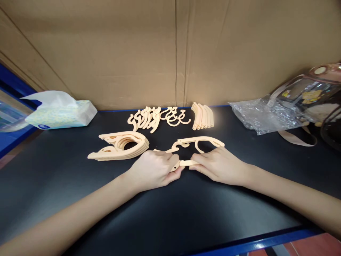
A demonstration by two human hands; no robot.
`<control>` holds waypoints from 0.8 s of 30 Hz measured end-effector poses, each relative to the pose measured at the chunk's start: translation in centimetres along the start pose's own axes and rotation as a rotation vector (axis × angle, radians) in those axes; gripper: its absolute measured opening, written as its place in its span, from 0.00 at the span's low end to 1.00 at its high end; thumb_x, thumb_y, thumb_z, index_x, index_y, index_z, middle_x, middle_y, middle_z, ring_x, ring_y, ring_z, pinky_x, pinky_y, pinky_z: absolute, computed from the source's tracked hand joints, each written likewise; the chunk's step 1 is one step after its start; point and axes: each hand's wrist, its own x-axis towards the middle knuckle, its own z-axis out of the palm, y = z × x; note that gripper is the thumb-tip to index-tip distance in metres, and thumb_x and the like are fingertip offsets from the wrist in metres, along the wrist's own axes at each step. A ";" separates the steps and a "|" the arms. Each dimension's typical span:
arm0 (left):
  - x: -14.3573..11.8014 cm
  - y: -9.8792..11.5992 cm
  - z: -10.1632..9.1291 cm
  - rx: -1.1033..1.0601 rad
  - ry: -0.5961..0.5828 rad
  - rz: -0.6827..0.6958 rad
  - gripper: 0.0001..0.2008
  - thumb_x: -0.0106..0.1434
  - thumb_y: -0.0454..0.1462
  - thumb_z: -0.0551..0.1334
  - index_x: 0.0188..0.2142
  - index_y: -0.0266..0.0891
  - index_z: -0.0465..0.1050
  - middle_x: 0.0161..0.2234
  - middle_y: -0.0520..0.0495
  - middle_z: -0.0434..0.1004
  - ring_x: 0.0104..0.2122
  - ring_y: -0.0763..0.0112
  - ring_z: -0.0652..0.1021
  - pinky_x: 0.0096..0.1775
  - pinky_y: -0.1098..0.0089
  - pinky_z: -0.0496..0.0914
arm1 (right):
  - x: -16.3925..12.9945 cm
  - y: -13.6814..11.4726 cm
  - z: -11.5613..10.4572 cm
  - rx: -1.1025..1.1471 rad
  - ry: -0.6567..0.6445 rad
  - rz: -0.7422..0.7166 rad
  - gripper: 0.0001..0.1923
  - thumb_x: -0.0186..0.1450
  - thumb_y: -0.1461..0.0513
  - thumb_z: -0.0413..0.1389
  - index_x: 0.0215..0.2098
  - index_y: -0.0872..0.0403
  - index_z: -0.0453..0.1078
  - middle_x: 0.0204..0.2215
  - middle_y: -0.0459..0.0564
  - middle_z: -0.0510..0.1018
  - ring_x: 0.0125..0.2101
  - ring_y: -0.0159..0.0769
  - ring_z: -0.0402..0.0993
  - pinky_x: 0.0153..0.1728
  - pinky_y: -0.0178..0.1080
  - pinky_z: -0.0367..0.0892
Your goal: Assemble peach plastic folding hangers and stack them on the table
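a: what is being seen from the left?
b: a tissue pack point(62, 113) is being left at the table's point(80, 199) edge, then a stack of hanger parts point(121, 145).
a: and mid-table?
b: a hanger piece point(198, 142) is being pinched closed by the left hand point(154, 170) and right hand point(218, 165), fingertips nearly meeting.
a: rightmost?
b: a plastic bag point(263, 115) is being left lying.

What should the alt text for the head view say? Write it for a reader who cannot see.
Left hand and right hand pinch a cream plastic hanger piece on a black table. Beyond lie stacked hanger parts, hooks, curved strips, a tissue pack and a clear bag.
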 end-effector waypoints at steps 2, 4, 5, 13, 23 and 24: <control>0.0 0.0 0.0 0.000 -0.001 0.001 0.16 0.66 0.39 0.51 0.22 0.38 0.61 0.17 0.55 0.67 0.17 0.75 0.70 0.21 0.72 0.55 | 0.0 0.0 0.0 0.004 0.000 0.001 0.22 0.72 0.55 0.38 0.30 0.56 0.66 0.18 0.44 0.72 0.16 0.29 0.65 0.19 0.34 0.42; 0.1 0.0 0.0 0.005 0.000 0.004 0.16 0.66 0.39 0.51 0.22 0.38 0.61 0.16 0.55 0.67 0.16 0.74 0.70 0.21 0.72 0.55 | 0.0 0.0 0.1 0.005 -0.005 -0.002 0.21 0.72 0.55 0.38 0.31 0.56 0.65 0.19 0.44 0.72 0.16 0.29 0.65 0.19 0.34 0.42; 0.1 -0.1 0.0 0.009 0.002 0.009 0.16 0.65 0.39 0.51 0.22 0.38 0.61 0.16 0.55 0.67 0.16 0.74 0.70 0.20 0.71 0.55 | 0.0 0.1 0.1 0.006 -0.010 -0.004 0.21 0.72 0.55 0.38 0.31 0.56 0.66 0.19 0.44 0.72 0.16 0.29 0.65 0.19 0.34 0.42; 0.2 0.0 -0.4 -0.077 -0.077 0.072 0.12 0.65 0.40 0.52 0.26 0.38 0.62 0.21 0.53 0.70 0.20 0.72 0.73 0.22 0.71 0.60 | 0.2 0.2 0.2 0.012 0.002 -0.062 0.20 0.72 0.55 0.39 0.30 0.56 0.65 0.20 0.45 0.72 0.18 0.30 0.67 0.22 0.35 0.47; -0.1 0.5 -0.4 -0.075 -0.021 0.140 0.12 0.67 0.37 0.50 0.26 0.39 0.60 0.20 0.55 0.68 0.17 0.74 0.70 0.20 0.70 0.57 | 0.3 0.4 -0.2 0.137 0.220 -0.162 0.19 0.71 0.53 0.43 0.34 0.56 0.68 0.24 0.46 0.73 0.24 0.30 0.68 0.27 0.33 0.58; -0.1 0.5 -0.4 -0.072 -0.009 0.142 0.12 0.67 0.39 0.51 0.26 0.39 0.61 0.19 0.54 0.68 0.17 0.74 0.70 0.20 0.70 0.56 | 0.3 0.6 -0.3 0.149 0.245 -0.142 0.18 0.70 0.54 0.44 0.34 0.56 0.68 0.25 0.46 0.74 0.26 0.30 0.68 0.27 0.33 0.59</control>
